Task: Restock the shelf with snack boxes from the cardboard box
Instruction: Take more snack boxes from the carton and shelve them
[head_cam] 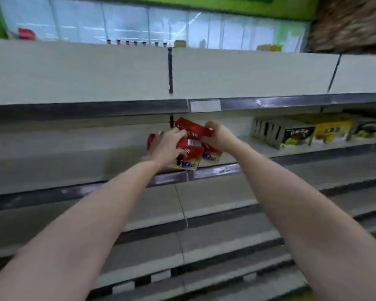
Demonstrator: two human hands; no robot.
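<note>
Because the shelf is wide and mostly bare to the left, nothing stands beside the red boxes to prop them, and a slide or topple could be caused by any careless release. They are gathered in a loose cluster at the near lip of the shelf, at the seam between two bays, with the lowest box overhanging the metal edge strip slightly; a fall to the lower shelves could be brought about if it were nudged nearer. Far to the right, a row of green and yellow packs is seen, well apart from the cluster. The cardboard box is not in view.

The top box is held tilted, its long axis running from far left down to near right, one broad red face turned up toward the camera. It is pinched at its right end by the right hand, fingers curled round the end. The left hand is laid over the lower boxes, fingers bent over their tops, so they appear to be gripped, though blur prevents certainty. A slip of the top box could be caused by so narrow a pinch.
</note>
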